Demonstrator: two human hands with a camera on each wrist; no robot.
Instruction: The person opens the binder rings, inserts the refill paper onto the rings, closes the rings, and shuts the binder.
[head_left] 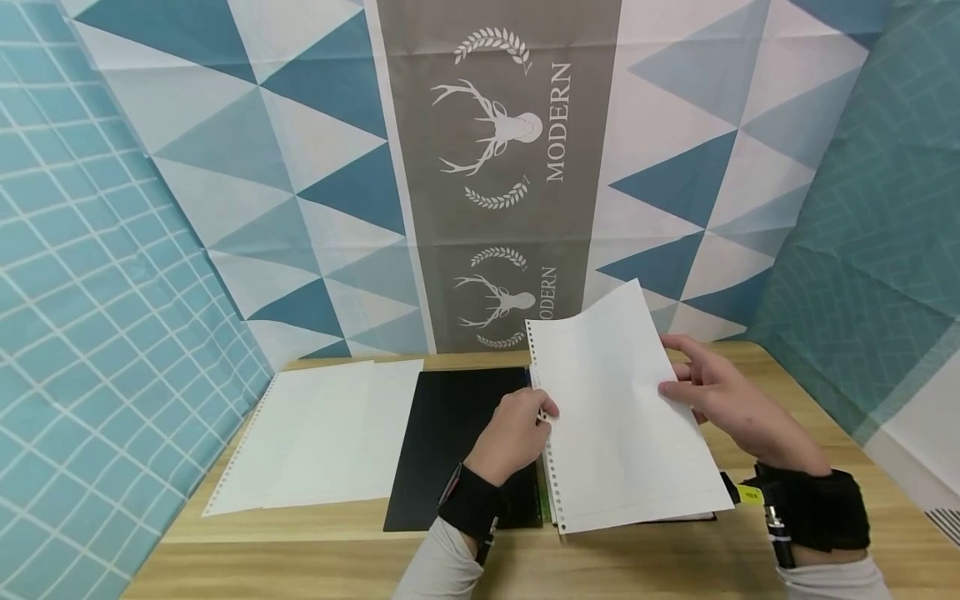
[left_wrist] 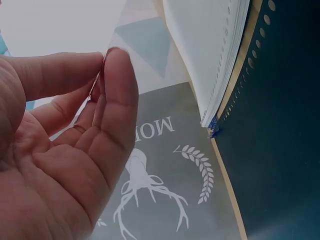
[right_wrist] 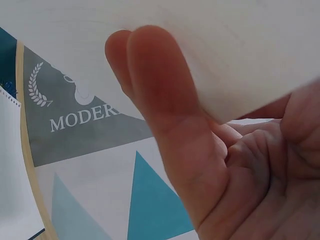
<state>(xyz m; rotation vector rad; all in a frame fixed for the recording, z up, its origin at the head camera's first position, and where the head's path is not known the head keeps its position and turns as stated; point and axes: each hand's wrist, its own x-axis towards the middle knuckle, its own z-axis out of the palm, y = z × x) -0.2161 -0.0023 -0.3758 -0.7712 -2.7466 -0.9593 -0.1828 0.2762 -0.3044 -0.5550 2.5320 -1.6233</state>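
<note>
A white loose-leaf sheet (head_left: 622, 433) with holes down its left edge is held raised and slightly bent between both hands. My left hand (head_left: 512, 433) pinches its punched edge between thumb and fingers, as the left wrist view also shows. On the opposite edge my right hand (head_left: 731, 404) pinches the sheet, thumb on the near face and fingers behind; in the right wrist view, fingertips (right_wrist: 160, 65) press its back. Below lies an open binder with a black cover (head_left: 465, 442). A stack of punched paper (left_wrist: 212, 55) sits in it, mostly hidden by the raised sheet in the head view.
More punched sheets (head_left: 315, 437) lie overlapping on the wooden table (head_left: 315, 550), left of the black cover. A patterned cloth backdrop (head_left: 502, 183) with deer heads stands behind the table, and a blue grid-patterned wall cloth (head_left: 112, 292) rises at the left.
</note>
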